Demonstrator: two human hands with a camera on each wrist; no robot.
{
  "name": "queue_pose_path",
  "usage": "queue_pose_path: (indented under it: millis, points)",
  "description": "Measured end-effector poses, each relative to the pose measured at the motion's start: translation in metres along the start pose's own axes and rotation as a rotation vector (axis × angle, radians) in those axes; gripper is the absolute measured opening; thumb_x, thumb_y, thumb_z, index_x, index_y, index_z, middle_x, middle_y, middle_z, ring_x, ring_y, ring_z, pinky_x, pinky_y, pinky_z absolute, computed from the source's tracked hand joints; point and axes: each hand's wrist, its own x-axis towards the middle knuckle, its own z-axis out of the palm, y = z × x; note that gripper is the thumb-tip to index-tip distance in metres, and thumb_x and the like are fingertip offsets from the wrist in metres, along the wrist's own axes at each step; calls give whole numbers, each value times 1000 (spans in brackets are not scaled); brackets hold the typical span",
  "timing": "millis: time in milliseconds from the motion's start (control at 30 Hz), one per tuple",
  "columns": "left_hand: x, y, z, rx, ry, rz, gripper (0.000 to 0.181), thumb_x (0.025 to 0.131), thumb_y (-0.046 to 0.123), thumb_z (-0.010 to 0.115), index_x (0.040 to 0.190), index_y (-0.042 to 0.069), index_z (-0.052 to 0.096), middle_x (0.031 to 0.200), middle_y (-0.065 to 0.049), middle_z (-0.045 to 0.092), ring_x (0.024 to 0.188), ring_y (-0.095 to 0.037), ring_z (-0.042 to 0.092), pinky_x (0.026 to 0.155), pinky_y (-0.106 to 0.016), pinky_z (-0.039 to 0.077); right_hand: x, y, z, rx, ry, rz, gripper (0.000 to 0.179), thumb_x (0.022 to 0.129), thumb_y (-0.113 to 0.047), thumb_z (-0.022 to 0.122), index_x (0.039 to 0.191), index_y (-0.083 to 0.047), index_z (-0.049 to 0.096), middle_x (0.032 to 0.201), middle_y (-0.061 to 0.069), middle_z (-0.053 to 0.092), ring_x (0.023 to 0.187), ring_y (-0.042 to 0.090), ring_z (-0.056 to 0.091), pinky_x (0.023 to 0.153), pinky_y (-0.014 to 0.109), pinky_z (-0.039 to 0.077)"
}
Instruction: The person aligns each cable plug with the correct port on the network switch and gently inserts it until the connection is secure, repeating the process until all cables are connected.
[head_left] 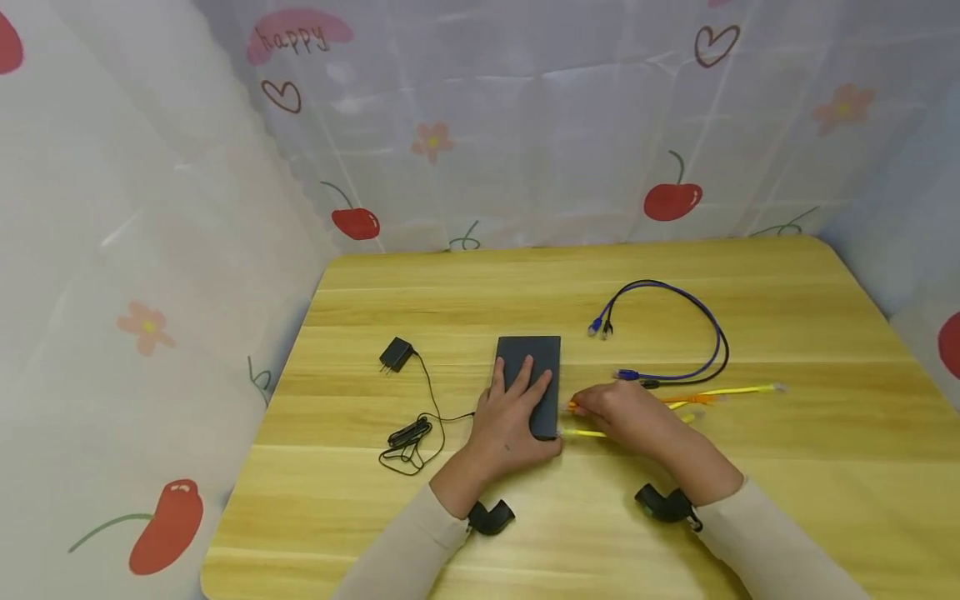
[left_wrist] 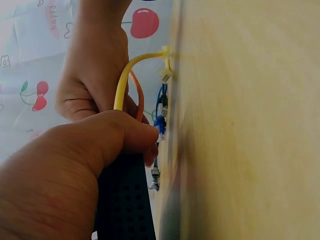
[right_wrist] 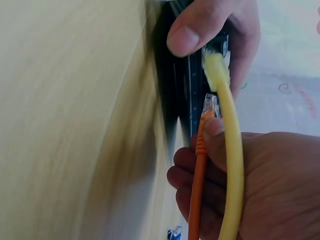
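Note:
A black network switch (head_left: pixel 528 346) lies on the table. My left hand (head_left: pixel 510 429) holds it, fingers spread over its top and thumb round the near corner. A yellow Ethernet cable (right_wrist: pixel 231 165) has its plug in a port on the right side. My right hand (head_left: pixel 626 414) pinches an orange Ethernet cable (right_wrist: pixel 197 185) just behind its clear plug (right_wrist: pixel 210 104). That plug points at the row of ports, right up close to it and beside the yellow plug. In the right wrist view, the yellow cable passes in front of the right hand.
A black power adapter (head_left: pixel 397 354) with a bundled cord (head_left: pixel 409 435) lies left of the switch, its cord running to the switch's left side. Blue and black Ethernet cables (head_left: pixel 708 312) curve at the back right. Another yellow cable (head_left: pixel 742 390) lies beyond the right hand.

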Motion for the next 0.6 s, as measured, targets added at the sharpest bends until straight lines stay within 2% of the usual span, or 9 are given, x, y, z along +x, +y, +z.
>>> queue_pose_path:
  millis: [600]
  points:
    - [0,2,-2,-1,-10,-13,99,74,62,73,158,35,28,167,2,13,153,-39,-3,112,-59,28,2,-17,-3,-45,-23,69,11,91,-9,71,99,-5,77,89,3,75,81,18,73,68,32,58]
